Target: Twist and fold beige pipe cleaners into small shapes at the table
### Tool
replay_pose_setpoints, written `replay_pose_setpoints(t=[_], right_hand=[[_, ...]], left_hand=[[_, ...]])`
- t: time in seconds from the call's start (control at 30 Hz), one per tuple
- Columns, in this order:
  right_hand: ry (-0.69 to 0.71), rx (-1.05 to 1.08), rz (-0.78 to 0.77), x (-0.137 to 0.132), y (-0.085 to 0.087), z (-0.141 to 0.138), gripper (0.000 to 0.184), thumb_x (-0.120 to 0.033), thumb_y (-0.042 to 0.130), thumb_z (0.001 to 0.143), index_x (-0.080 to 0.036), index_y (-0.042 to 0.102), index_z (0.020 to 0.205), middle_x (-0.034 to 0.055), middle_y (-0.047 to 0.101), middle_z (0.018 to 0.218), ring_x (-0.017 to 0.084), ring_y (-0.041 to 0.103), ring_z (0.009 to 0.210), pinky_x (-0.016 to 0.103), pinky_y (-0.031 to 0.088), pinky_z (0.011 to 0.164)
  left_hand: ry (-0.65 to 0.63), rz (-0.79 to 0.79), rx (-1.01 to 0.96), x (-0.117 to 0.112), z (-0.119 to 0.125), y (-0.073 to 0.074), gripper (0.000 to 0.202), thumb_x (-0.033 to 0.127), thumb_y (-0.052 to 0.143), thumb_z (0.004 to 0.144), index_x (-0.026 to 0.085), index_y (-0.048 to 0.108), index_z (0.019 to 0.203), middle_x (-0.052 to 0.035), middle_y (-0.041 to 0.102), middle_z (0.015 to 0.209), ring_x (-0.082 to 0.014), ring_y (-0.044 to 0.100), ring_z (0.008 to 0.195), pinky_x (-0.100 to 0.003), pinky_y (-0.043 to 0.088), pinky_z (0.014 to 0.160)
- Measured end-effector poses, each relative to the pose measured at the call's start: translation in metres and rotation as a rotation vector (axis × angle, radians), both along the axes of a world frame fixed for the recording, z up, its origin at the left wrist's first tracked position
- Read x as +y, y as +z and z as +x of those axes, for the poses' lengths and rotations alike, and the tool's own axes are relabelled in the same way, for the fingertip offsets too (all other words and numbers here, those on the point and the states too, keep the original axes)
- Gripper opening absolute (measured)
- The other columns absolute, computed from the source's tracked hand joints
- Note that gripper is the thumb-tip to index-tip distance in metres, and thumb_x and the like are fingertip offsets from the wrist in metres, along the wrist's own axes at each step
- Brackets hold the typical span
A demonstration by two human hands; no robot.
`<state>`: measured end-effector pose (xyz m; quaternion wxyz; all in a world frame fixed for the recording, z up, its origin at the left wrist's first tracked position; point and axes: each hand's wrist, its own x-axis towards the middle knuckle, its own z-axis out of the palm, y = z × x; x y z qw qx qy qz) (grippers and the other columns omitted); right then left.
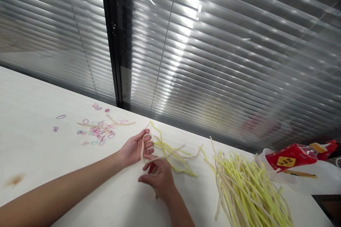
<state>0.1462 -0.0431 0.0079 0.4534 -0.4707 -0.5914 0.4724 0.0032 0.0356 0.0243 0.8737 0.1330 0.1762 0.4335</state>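
Observation:
My left hand (137, 148) lies palm up on the white table (34, 113), fingers curled around a cream pipe cleaner (142, 149) that stands up across them. My right hand (157, 174) is just in front of it, thumb and forefinger pinched on the same cream pipe cleaner where it bends to the right. A few loose yellow and cream pipe cleaners (173, 154) lie right beyond both hands. A large pile of yellow and cream pipe cleaners (245, 188) spreads to the right.
Small coloured rubber bands (97, 131) are scattered at the left rear with two cream pipe cleaners. A clear plastic bag (306, 177) with a red packet (290, 158) lies at the far right. Closed blinds (213, 60) behind glass back the table.

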Motion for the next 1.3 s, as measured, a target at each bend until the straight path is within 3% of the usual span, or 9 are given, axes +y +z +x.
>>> replay_pose_setpoints(t=[0.13,0.27,0.4,0.5,0.7,0.83,0.97,1.07,1.3], right_hand=[[-0.152,0.279,-0.006,0.006,-0.006,0.002,0.032,-0.047,0.059,0.078,-0.019,0.07,0.089,0.0043,0.064,0.076,0.014,0.056,0.064,0.027,0.045,0.059],[-0.353,0.403,-0.065,0.011,-0.008,0.003,0.035,-0.048,0.056,0.081,-0.018,0.067,0.093,0.004,0.061,0.081,0.012,0.054,0.067,0.025,0.046,0.06],[-0.448,0.505,-0.14,0.013,-0.008,0.003,0.042,-0.049,0.053,0.083,-0.017,0.061,0.109,-0.0054,0.047,0.056,0.008,0.042,0.047,0.022,0.044,0.053],[-0.454,0.478,-0.123,0.012,-0.009,0.002,0.05,-0.053,0.042,0.087,-0.014,0.06,0.112,-0.0091,0.034,0.046,0.007,0.032,0.04,0.023,0.043,0.05],[-0.402,0.367,-0.119,0.006,-0.008,-0.001,0.055,-0.054,0.038,0.089,-0.014,0.059,0.119,-0.0089,0.028,0.05,0.008,0.027,0.042,0.022,0.04,0.048],[-0.396,0.289,-0.123,0.004,-0.008,0.0,0.052,-0.052,0.045,0.086,-0.014,0.062,0.117,-0.0061,0.03,0.054,0.009,0.031,0.05,0.021,0.038,0.048],[-0.414,0.213,-0.1,0.004,-0.008,0.001,0.049,-0.049,0.049,0.084,-0.012,0.065,0.112,-0.0017,0.043,0.06,0.01,0.036,0.055,0.022,0.042,0.051],[-0.406,0.179,-0.091,0.004,-0.008,0.001,0.046,-0.046,0.049,0.083,-0.012,0.066,0.109,0.0009,0.05,0.066,0.011,0.038,0.057,0.023,0.042,0.053],[-0.377,0.07,0.0,0.002,-0.003,0.0,0.042,-0.043,0.046,0.085,-0.012,0.071,0.097,-0.0038,0.036,0.05,0.011,0.035,0.05,0.022,0.038,0.049]], left_hand=[[-0.03,0.072,0.068,-0.003,0.003,0.001,0.011,0.026,0.052,0.087,0.018,0.056,0.083,0.0,0.054,0.071,-0.0133,0.055,0.064,-0.029,0.045,0.064],[-0.072,0.194,0.205,-0.007,0.006,-0.001,0.016,0.024,0.052,0.088,0.011,0.062,0.084,-0.0055,0.057,0.075,-0.0139,0.055,0.072,-0.027,0.045,0.07],[-0.036,0.221,0.261,-0.009,0.006,-0.004,0.019,0.025,0.053,0.088,0.011,0.063,0.096,-0.0066,0.059,0.077,-0.014,0.056,0.075,-0.027,0.045,0.076],[-0.017,0.23,0.256,-0.008,0.007,-0.003,0.02,0.03,0.052,0.088,0.013,0.063,0.093,-0.0058,0.059,0.075,-0.0143,0.057,0.074,-0.028,0.045,0.074],[0.016,0.281,0.278,-0.011,0.009,-0.001,0.018,0.032,0.054,0.087,0.015,0.06,0.088,-0.0034,0.058,0.07,-0.0133,0.057,0.067,-0.026,0.046,0.069],[0.053,0.268,0.298,-0.012,0.009,0.001,0.012,0.026,0.061,0.083,0.017,0.06,0.091,-0.0036,0.061,0.072,-0.0142,0.059,0.071,-0.027,0.047,0.072],[0.128,0.232,0.325,-0.01,0.008,0.002,0.007,0.019,0.067,0.078,0.014,0.062,0.077,-0.0052,0.063,0.08,-0.0136,0.059,0.08,-0.023,0.047,0.072],[0.177,0.192,0.331,-0.009,0.008,0.001,0.009,0.018,0.07,0.075,0.013,0.064,0.072,-0.003,0.062,0.076,-0.0108,0.058,0.074,-0.02,0.048,0.07],[0.202,0.191,0.358,-0.01,0.01,0.0,0.013,0.023,0.073,0.072,0.013,0.064,0.072,0.0003,0.061,0.067,-0.0064,0.055,0.06,-0.016,0.046,0.058]])
